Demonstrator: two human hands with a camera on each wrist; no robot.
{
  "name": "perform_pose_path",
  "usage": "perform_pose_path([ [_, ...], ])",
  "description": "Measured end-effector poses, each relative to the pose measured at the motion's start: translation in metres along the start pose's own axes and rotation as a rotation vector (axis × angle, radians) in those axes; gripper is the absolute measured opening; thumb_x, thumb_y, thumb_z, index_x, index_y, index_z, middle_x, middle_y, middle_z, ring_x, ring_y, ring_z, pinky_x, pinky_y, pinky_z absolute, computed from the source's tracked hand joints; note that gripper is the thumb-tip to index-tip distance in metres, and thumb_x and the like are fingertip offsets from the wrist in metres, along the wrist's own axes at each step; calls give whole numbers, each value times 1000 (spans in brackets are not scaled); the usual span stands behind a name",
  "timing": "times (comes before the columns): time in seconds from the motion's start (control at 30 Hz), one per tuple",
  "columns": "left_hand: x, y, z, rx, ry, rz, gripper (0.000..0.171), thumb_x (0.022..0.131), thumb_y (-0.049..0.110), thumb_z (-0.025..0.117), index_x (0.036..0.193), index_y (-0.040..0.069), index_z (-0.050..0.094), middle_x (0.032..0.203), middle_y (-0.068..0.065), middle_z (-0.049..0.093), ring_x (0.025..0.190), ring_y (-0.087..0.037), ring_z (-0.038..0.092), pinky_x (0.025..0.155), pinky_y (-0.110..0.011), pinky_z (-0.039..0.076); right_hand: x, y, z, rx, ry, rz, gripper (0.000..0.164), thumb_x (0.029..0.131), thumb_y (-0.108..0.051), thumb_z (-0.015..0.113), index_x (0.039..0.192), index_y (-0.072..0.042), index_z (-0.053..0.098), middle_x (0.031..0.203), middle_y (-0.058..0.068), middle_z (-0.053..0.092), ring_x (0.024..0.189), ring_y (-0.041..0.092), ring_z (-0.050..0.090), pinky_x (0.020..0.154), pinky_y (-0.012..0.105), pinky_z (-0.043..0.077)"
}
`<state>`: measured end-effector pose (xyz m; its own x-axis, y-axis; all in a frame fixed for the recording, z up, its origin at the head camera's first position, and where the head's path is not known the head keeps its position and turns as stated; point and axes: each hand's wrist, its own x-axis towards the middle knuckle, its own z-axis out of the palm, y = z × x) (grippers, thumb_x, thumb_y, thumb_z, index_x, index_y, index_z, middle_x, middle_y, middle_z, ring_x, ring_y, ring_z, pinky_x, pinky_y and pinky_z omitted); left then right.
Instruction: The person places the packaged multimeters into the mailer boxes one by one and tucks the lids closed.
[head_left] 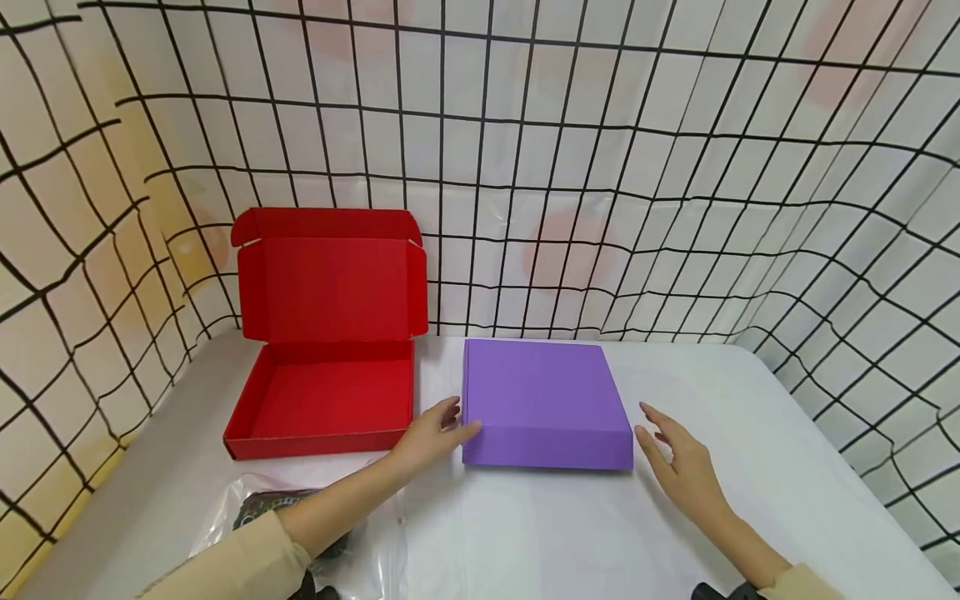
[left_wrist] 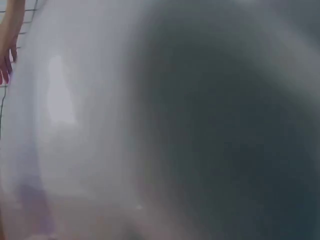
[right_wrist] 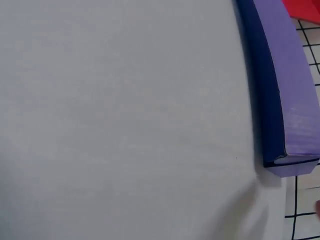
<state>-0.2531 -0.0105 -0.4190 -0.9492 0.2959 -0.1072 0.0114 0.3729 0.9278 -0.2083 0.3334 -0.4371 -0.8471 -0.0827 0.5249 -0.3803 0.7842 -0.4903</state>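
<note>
A closed purple cardboard box [head_left: 543, 392] lies flat on the white table in the head view. My left hand [head_left: 435, 432] is at its left side, thumb against the front left corner and fingers loosely bent. To the right of the box, my right hand [head_left: 681, 467] hovers a little apart from it, fingers spread and slightly bent, holding nothing. Left of the purple box stands a red cardboard box [head_left: 337, 400] with its lid raised and nothing inside. The right wrist view shows the purple box's side [right_wrist: 295, 85]; the left wrist view is mostly blurred.
Below my left forearm lies a clear plastic bag [head_left: 375, 542] with a dark patterned item in it, partly hidden by the sleeve. A black wire grid [head_left: 480, 179] backed with white sheeting walls the white table [head_left: 570, 533] at the back and sides.
</note>
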Motion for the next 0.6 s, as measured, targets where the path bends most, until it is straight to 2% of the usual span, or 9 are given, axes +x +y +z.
perform_pose_path([
  [0.07,8,5,0,-20,9,-13,66,89,29,59,139,-7,33,139,-24,41,127,-38,41,99,-46,39,2,1,4,-56,2,-103,44,89,-8,58,132,0,48,130,19,52,117,34,50,100,5,26],
  [0.13,19,10,0,-54,27,-41,64,92,29,55,140,-6,31,140,-23,39,129,-36,37,102,-46,35,5,2,9,-78,-44,-163,46,90,-9,57,134,-1,45,135,19,47,125,34,42,104,6,17],
  [0.2,29,13,1,-69,51,-64,61,93,26,53,140,-6,31,139,-23,40,129,-34,38,104,-45,33,8,3,13,-86,-101,-197,46,92,-10,55,135,0,45,137,19,46,128,34,39,106,8,14],
  [0.4,45,9,4,-107,75,-119,58,93,17,54,139,-9,29,139,-24,40,130,-33,38,106,-44,31,11,5,18,-61,-163,-220,40,93,-8,52,131,4,48,135,20,46,125,36,41,104,6,15],
  [0.6,50,8,0,-69,22,-145,58,91,15,56,138,-8,32,138,-22,42,129,-32,39,105,-44,32,13,6,8,-27,-256,-221,40,95,-9,49,132,5,46,136,23,43,129,32,37,103,6,15],
])
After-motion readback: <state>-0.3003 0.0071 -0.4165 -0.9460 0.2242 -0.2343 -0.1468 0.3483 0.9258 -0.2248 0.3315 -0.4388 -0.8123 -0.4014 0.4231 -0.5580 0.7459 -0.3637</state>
